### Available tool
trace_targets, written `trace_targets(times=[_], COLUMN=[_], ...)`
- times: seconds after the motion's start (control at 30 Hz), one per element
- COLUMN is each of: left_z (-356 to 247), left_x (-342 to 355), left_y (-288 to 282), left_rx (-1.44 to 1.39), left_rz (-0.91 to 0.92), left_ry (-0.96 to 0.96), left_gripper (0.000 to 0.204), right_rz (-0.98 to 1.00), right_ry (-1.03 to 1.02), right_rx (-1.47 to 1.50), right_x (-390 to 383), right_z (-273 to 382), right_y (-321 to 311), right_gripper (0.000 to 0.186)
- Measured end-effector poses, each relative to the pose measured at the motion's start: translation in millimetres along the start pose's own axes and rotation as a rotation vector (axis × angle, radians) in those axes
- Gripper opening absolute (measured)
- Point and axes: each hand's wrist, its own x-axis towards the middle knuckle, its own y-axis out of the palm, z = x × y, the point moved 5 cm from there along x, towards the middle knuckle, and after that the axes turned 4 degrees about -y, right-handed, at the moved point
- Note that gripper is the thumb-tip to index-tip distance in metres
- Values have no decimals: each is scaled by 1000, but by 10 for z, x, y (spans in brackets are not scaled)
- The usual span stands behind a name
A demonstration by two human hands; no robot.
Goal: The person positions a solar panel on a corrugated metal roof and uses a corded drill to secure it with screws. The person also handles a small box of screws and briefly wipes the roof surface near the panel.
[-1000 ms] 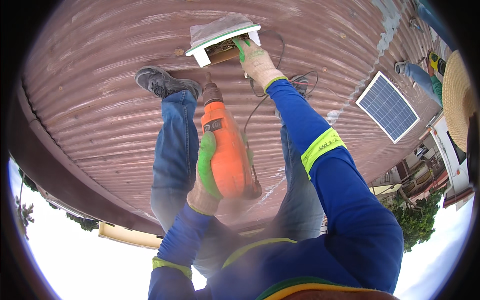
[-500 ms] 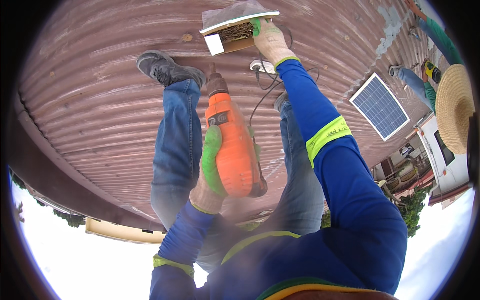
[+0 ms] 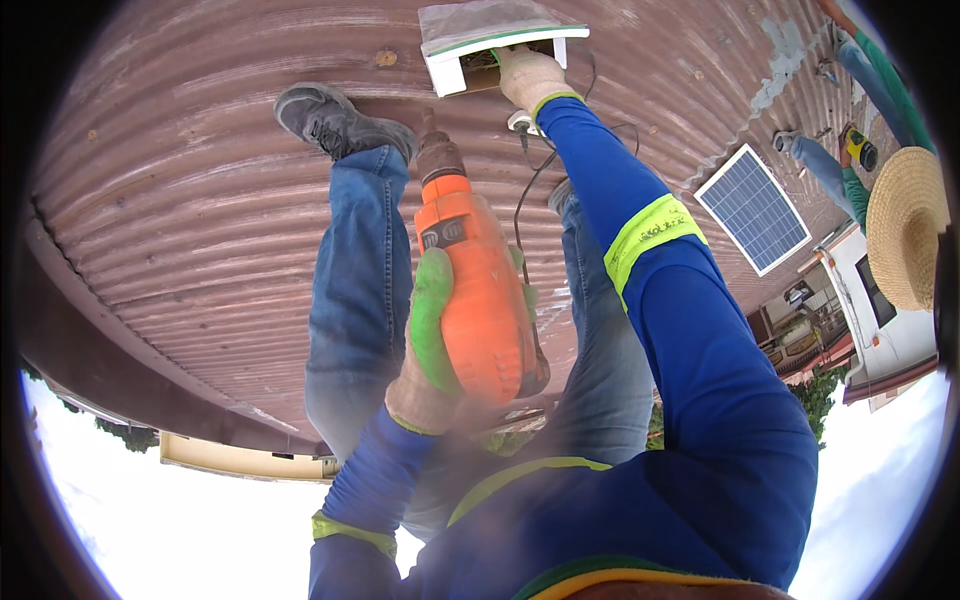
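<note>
An orange power drill is gripped in my left hand, which wears a white glove with a green palm. Its dark chuck points away from me, above the roof between my legs. My gloved right hand reaches into a small white carton at the far side, its fingers hidden inside. Long screws or bolts show dimly in the carton's shadow. Clear plastic covers the back of the carton.
Below me is a brown corrugated metal roof. A white power strip with black cords lies near the carton. To the right rests a solar panel. Beyond it, a person in a straw hat holds a yellow-and-black tool.
My right hand has gone deeper into the carton, and the carton has tipped so its contents show less. The drill stays in my left hand, slightly lower right in view.
</note>
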Motion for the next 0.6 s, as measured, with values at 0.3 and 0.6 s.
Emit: trace_targets(times=[0.3,0.6], left_z=[6,5], left_x=[-25,31], left_y=[22,-43], left_rx=[-55,-27], left_rz=[-36,-118], left_ry=[-43,-6], left_gripper=[66,76], right_rz=[-36,-89], right_ry=[-95,-113], right_rx=[-88,11], right_x=[75,201], right_z=[-156,-403], right_y=[-307,-191], right_gripper=[38,31])
